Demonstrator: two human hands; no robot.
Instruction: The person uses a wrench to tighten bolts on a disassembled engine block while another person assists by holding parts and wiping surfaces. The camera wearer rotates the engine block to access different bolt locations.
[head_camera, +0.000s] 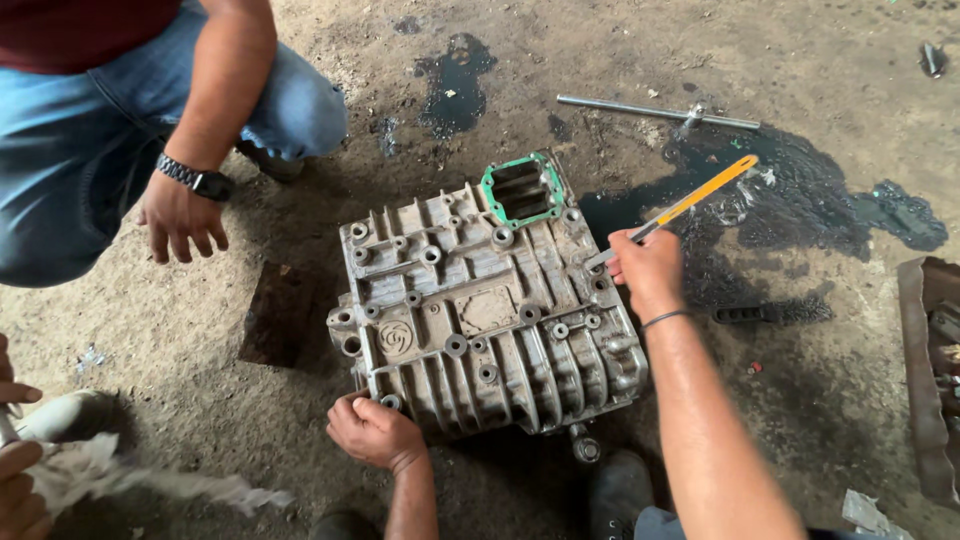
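Sits in the middle of a dirty, oil-stained concrete floor (800, 60): a large ribbed grey metal casing (480, 310), flat side up, studded with bolt bosses, with a rectangular opening ringed by a green gasket (520, 190) at its far edge. Spreads behind and to the right of the casing: a dark oil puddle (790, 190), with a smaller patch farther back. Crouches at upper left: another person in blue jeans (70, 140), one hand (182, 222) hanging loose with fingers slack, a dark wristwatch (195, 180) on the wrist. Lies across the floor beyond the puddle: a long metal rod (650, 110). Rests against the near left corner of the casing: left hand (372, 430), fingers curled in narrow against the metal edge, gripping or pressing it, cannot tell which. Hovers over the casing's right edge: right hand (648, 268), fingers closed around a thin tool with a yellow handle (690, 203), handle angled up and away to the right, metal tip pointing down at the casing's rim. At far left edge, partly cut off: another pair of hands holding a pale rag (90, 475).
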